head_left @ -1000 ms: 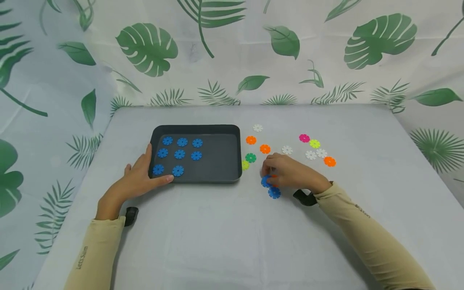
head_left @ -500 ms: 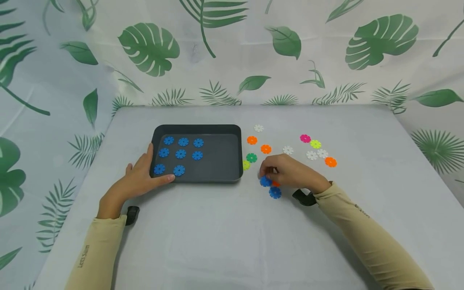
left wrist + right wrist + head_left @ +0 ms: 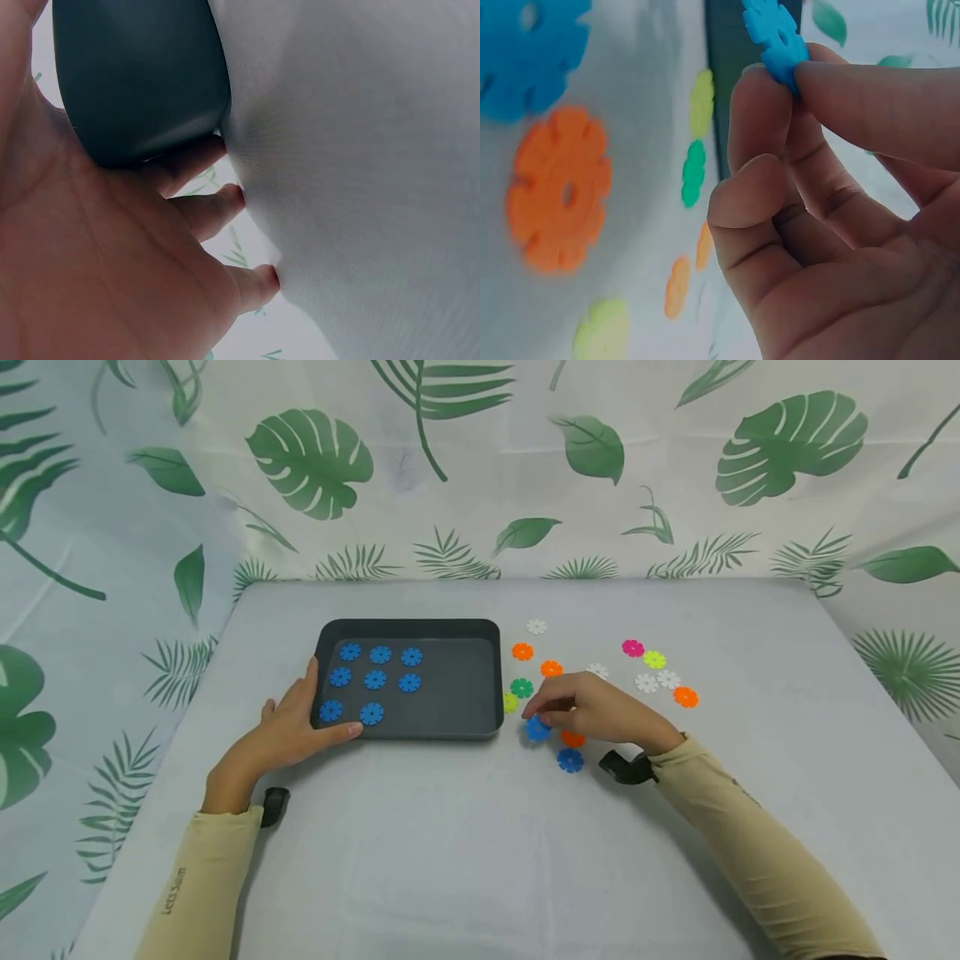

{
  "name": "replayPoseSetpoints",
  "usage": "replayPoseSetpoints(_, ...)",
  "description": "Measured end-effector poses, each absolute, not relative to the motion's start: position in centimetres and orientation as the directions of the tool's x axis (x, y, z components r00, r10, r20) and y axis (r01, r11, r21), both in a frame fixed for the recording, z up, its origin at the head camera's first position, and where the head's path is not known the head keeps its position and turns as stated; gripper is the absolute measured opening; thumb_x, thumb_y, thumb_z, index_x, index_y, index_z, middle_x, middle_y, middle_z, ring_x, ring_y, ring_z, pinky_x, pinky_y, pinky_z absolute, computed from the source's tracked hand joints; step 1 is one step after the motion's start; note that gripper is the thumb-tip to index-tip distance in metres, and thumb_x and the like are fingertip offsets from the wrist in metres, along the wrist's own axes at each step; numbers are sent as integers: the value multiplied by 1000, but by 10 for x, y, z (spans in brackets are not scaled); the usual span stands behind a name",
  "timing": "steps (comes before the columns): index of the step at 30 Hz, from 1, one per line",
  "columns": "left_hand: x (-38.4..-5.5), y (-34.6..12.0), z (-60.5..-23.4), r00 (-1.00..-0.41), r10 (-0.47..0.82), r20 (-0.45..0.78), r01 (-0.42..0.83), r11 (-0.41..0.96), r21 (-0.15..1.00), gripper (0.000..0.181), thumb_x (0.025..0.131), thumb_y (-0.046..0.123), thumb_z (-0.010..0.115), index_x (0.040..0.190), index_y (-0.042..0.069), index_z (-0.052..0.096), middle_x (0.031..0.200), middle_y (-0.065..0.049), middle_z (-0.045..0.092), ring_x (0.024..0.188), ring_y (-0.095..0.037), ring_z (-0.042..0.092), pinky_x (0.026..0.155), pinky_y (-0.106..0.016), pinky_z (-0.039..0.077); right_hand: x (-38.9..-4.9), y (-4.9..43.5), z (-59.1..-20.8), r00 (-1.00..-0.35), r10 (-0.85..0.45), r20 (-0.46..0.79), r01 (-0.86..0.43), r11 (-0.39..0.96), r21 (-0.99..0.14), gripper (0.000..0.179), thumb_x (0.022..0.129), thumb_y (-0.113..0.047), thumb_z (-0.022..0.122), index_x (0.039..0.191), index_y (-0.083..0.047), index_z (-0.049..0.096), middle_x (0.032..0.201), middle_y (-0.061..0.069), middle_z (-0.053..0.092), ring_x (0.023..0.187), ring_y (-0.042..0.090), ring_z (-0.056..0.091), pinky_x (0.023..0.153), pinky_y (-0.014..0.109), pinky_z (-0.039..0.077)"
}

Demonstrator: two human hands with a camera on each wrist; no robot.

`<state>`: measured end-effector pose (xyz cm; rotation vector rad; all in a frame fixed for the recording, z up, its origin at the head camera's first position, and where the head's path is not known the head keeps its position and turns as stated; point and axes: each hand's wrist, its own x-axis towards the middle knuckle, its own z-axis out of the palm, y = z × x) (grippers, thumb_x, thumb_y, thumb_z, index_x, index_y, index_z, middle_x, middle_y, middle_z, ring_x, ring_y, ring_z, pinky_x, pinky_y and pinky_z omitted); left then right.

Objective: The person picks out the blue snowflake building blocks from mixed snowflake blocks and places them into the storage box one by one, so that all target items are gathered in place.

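My right hand [image 3: 592,706] pinches a blue notched interlocking disc [image 3: 776,37] between thumb and fingertips, raised over the table just right of the tray. An orange disc [image 3: 573,739] and another blue disc [image 3: 570,761] lie on the table near and below that hand. At the dark grey tray [image 3: 457,693], my left hand [image 3: 281,727] rests around the front left corner, thumb straight along the front rim and fingers along the left side. In the left wrist view its fingertips [image 3: 225,202] touch the white cloth beside the tray wall. Several blue discs [image 3: 375,680] lie in rows inside the tray.
Between tray and right hand lie a green disc [image 3: 521,688] and a yellow-green one [image 3: 511,702]. Orange [image 3: 522,652] and white discs [image 3: 536,627] lie behind them. Farther right are a pink disc [image 3: 633,648], a yellow one [image 3: 654,659] and more white and orange discs.
The right hand has lifted the blue disc and moved slightly left toward the tray, uncovering more of the orange disc. The left hand and the tray stay in place.
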<state>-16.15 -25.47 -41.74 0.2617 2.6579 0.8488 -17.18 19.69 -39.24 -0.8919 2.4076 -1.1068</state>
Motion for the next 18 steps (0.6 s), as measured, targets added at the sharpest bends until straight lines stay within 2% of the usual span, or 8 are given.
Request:
replayPoseSetpoints(8, -161, -255, -418, -924, 257, -281, 49, 812, 581, 135, 93, 67, 72, 167, 1, -19, 173, -34, -3, 160, -53, 0, 118, -77, -8, -172, 182, -388, -766, -639, -66, -294, 441, -848, 18, 101, 0, 71, 111, -11, 83, 107, 1, 76, 97, 23, 71, 89, 34, 59)
replayPoseSetpoints(18, -160, -255, -417, -926, 259, -276, 52, 810, 584, 134, 93, 66, 72, 167, 1, -19, 173, -34, -2, 160, -53, 1, 118, -77, -8, -173, 157, -383, -799, -599, -54, -225, 382, -896, 18, 102, -8, 71, 116, -10, 83, 109, 2, 79, 99, 24, 74, 90, 37, 59)
